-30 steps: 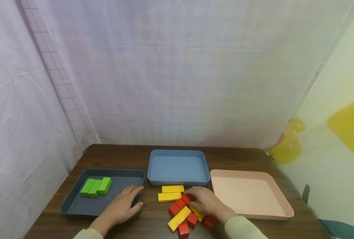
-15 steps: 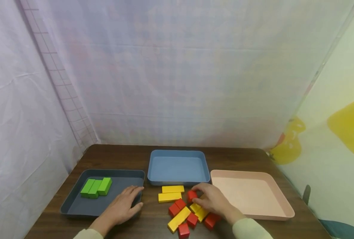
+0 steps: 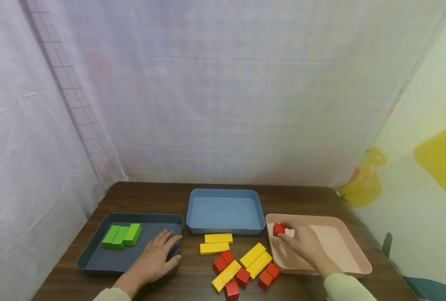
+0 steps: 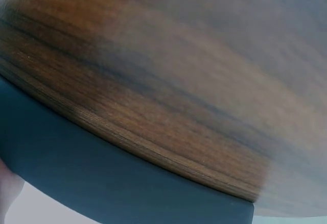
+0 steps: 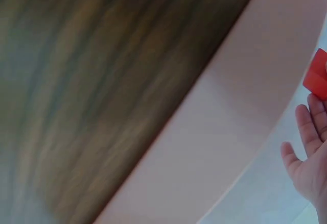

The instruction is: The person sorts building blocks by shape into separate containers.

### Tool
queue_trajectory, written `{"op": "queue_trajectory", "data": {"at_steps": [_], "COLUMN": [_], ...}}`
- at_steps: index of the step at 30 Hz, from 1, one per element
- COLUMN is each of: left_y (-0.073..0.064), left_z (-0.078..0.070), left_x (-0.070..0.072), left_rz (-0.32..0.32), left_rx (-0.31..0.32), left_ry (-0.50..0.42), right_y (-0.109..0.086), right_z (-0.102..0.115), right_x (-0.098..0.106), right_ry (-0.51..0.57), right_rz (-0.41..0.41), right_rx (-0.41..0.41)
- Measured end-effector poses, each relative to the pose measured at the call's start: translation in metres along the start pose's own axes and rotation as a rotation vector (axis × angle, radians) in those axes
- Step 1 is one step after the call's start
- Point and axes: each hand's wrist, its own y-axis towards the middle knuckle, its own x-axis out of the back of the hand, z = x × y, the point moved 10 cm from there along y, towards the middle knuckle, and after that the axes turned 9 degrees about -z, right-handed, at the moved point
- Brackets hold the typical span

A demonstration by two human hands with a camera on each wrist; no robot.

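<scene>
Plain red cube (image 3: 278, 229) in right fingers (image 3: 291, 224)

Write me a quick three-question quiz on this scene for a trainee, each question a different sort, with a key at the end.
1. Multiple choice: what colour is the block held by the right hand?
A) yellow
B) green
C) red

2. True or false: the yellow blocks lie on the table, nearer the person than the blue tray.

3. Fill in the number: the dark tray holds ____ green blocks.

Key:
1. C
2. True
3. Three
</scene>
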Motion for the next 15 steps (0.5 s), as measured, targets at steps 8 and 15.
{"op": "queue_trajectory", "data": {"at_steps": [8, 15], "left_y": [0.000, 0.000], "left_z": [-0.002, -0.002], "left_x": [0.002, 0.001], "left_rz": [-0.014, -0.011], "left_rx": [-0.031, -0.030], "left_ry": [0.059, 0.078], "right_y": [-0.007, -0.010], "right_z": [-0.032, -0.039], "right_x": [-0.008, -0.018], "right_ry": [-0.070, -0.066], "right_rz": [0.088, 0.149], "right_rx": [-0.119, -0.166]}}
